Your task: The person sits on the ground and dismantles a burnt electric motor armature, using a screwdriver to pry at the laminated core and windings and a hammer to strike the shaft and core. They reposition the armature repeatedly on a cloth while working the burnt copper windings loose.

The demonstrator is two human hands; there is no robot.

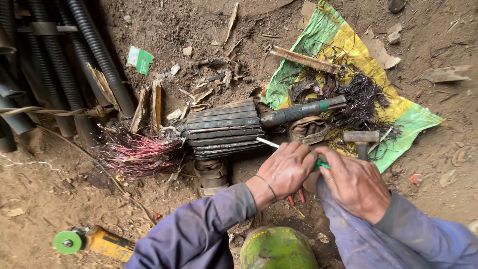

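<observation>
A dark slotted motor rotor (224,129) lies on the dirt, with pink-red copper wires (139,152) fanning out of its left end and a shaft (301,111) sticking out to the right. My left hand (286,169) and my right hand (353,182) are closed together around a green-handled screwdriver (321,163). Its thin metal blade (268,143) points up-left at the rotor's lower right edge. Red plier handles (296,197) show just under my left hand.
A green and yellow sack (348,45) holds tangled dark wire (361,102) and a hammer (362,138). Black corrugated hoses (74,55) run along the upper left. A yellow angle grinder (94,241) lies at lower left. A green cylinder (276,249) sits between my arms.
</observation>
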